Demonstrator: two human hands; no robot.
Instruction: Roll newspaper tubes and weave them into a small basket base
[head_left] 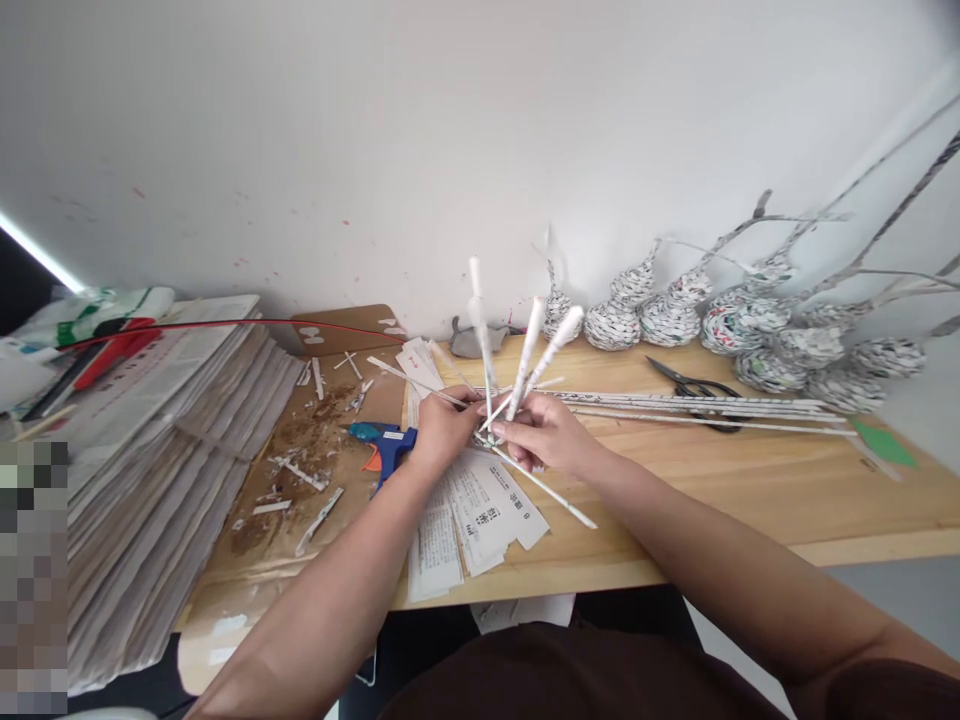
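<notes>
Several rolled newspaper sticks [534,345] fan up and outward from a small woven base between my hands. My left hand [444,425] is closed around the left side of this bundle, its fingertips partly hidden. My right hand [546,428] pinches the sticks from the right, thumb and fingers pressed together near the base. One thin stick [551,488] points down toward the front right. Under my hands lie printed newspaper strips [487,515]. A blue hot glue gun [391,455] rests just left of my left wrist.
Tall newspaper stacks [172,440] stand at the left. Paper scraps [300,472] litter brown cardboard. Long paper sticks [675,402] lie at right, by black scissors [694,385]. Woven gourd shapes [671,322] line the wall. A green leaf-like piece [885,442] sits at the table's right.
</notes>
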